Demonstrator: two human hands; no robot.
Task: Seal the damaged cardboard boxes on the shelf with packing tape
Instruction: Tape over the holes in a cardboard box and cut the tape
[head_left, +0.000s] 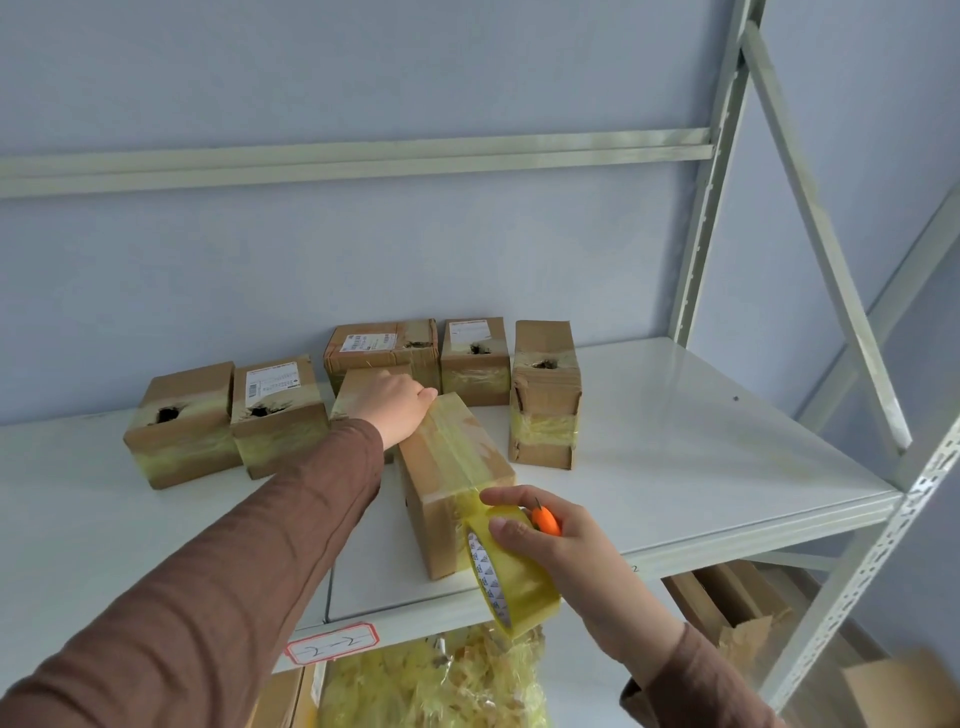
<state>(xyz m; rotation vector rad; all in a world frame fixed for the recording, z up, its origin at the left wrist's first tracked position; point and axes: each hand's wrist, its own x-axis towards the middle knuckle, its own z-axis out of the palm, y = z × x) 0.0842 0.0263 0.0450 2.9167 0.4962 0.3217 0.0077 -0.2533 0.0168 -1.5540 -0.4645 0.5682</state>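
Box in work (447, 467) sat centre frame, near front edge of shelf (675, 441), long axis running toward upper left. Yellowish tape strip lay along its top, running down over near end to the tape roll (511, 571) at centre-bottom.

L hand (397, 408) pressed on far end of box top, fingers fairly straight, holding nothing; prob. to pin box and tape start so the pull didn't drag it.

R hand (550, 540) gripped roll, thumb and fingers curled round it, w/ orange cutter (545, 521) tucked in same grip; presumably ready to cut w/o swapping tools.

Roll held below box edge: judged to wrap strip down the end face.

Other boxes (280, 410) behind, left to upper centre, several w/ torn holes in tops, not yet patched. Shelf tag (332, 644) at lower left.
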